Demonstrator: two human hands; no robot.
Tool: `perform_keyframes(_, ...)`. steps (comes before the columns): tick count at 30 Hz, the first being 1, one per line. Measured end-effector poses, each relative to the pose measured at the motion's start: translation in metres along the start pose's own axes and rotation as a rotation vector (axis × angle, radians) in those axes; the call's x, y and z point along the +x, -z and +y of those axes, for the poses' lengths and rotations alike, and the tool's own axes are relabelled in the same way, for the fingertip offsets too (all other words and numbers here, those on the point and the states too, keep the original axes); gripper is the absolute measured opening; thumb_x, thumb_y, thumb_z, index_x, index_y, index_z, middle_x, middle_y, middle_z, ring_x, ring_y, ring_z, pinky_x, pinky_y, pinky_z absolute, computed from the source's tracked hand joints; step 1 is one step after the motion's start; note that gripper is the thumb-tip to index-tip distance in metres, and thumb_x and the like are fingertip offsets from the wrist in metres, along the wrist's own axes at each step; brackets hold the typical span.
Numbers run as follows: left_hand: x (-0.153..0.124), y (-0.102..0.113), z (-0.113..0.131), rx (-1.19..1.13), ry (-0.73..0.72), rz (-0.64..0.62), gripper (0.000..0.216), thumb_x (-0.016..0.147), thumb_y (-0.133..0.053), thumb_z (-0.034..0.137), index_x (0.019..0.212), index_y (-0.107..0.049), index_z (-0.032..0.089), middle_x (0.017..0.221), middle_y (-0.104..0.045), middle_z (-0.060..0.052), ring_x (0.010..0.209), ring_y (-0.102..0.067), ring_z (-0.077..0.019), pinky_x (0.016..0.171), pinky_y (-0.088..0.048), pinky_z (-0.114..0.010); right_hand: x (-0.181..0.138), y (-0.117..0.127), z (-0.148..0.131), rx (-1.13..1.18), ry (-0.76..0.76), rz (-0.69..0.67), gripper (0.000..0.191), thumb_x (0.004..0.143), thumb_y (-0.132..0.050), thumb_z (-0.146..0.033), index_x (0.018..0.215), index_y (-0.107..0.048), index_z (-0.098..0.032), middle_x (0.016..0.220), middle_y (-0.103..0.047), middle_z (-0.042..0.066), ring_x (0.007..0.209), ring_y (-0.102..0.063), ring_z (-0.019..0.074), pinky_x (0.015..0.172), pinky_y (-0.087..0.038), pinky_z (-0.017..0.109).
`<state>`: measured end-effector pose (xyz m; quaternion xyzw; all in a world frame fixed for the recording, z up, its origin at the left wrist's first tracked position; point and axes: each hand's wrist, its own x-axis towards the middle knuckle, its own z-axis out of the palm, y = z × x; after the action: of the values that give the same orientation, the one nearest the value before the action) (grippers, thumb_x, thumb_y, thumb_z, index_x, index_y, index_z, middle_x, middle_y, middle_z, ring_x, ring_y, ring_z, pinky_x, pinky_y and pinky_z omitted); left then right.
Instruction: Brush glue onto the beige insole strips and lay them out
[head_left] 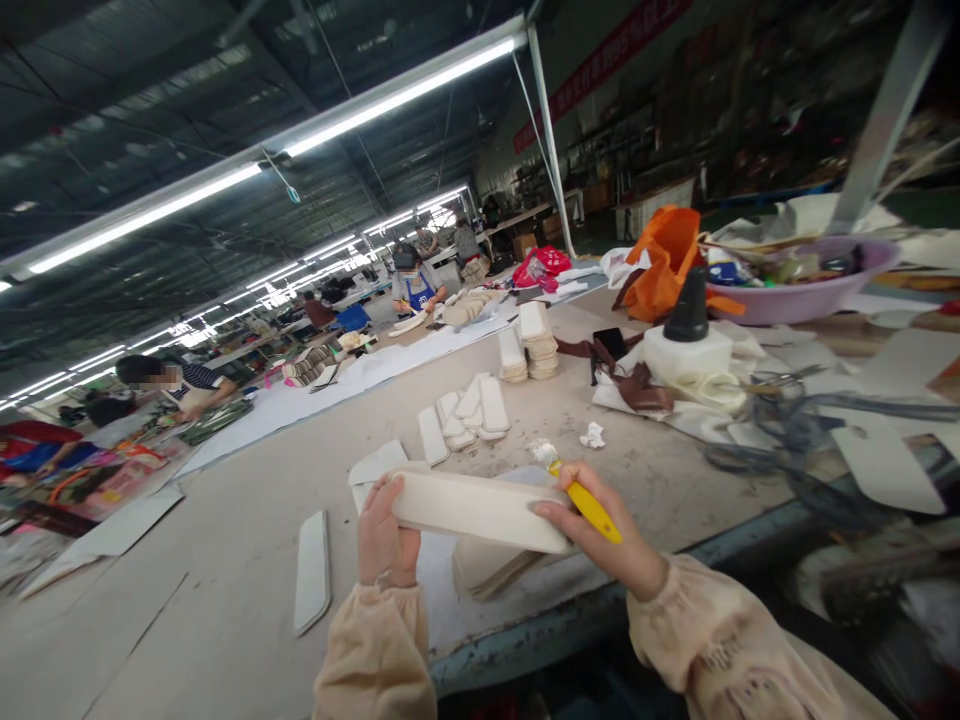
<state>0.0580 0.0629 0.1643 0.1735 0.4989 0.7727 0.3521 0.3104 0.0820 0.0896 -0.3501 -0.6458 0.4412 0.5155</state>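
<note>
My left hand (384, 540) grips the left end of a long cream padded strip (480, 512), held flat above the table edge. My right hand (611, 540) supports the strip's right end and also holds a yellow-handled brush (589, 505), its bristles pointing up and away. Under the strip lies a stack of similar cream pieces (491, 565) on a white sheet. Both sleeves are peach coloured.
More cream strips lie singly (313, 570) and in piles (472, 410) (538, 340) on the long work table (225, 560). To the right stand a white glue bottle with a black nozzle (688, 335), a purple basin (795, 290), an orange bag and scissors. Other workers sit far left and behind.
</note>
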Motion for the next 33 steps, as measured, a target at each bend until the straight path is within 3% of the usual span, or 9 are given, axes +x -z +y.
perform_keyframes(16, -0.006, 0.006, -0.009, -0.036, -0.010, 0.059, 0.026, 0.057, -0.076, 0.015, 0.079, -0.062, 0.019, 0.071, -0.067, 0.006, 0.065, -0.062, -0.0106, 0.062, -0.048, -0.020, 0.002, 0.002, -0.003, -0.047, 0.039, 0.030, 0.022, 0.090, -0.059, -0.040, 0.091, -0.044, -0.024, 0.075, -0.043, -0.004, 0.065, -0.044, 0.0122, 0.060, -0.037, 0.026)
perform_keyframes(22, -0.002, 0.013, -0.009, -0.069, -0.058, 0.084, 0.020, 0.066, -0.070, 0.014, 0.083, -0.063, 0.022, 0.079, -0.069, 0.006, 0.073, -0.064, -0.0108, 0.072, -0.051, -0.021, 0.005, -0.001, -0.003, 0.283, -0.171, 0.025, 0.045, 0.076, -0.074, -0.048, 0.093, -0.038, -0.026, 0.076, -0.044, -0.005, 0.064, -0.048, 0.0121, 0.056, -0.047, 0.025)
perform_keyframes(25, -0.002, 0.020, -0.011, -0.084, -0.049, 0.090, 0.020, 0.068, -0.070, 0.013, 0.085, -0.064, 0.022, 0.081, -0.070, 0.004, 0.077, -0.065, -0.0129, 0.075, -0.052, -0.023, 0.006, -0.005, -0.001, 0.374, -0.242, 0.051, 0.046, 0.074, -0.076, -0.047, 0.091, -0.038, -0.026, 0.077, -0.046, -0.005, 0.062, -0.049, 0.0115, 0.054, -0.050, 0.025)
perform_keyframes(33, -0.011, 0.024, -0.024, -0.175, -0.020, 0.060, 0.015, 0.075, -0.069, 0.015, 0.089, -0.066, 0.021, 0.088, -0.073, 0.002, 0.092, -0.067, -0.0132, 0.090, -0.052, -0.025, 0.008, -0.006, 0.008, 0.110, -0.103, 0.139, 0.036, 0.079, -0.071, -0.045, 0.086, -0.042, -0.024, 0.072, -0.047, -0.005, 0.063, -0.048, 0.0124, 0.059, -0.044, 0.026)
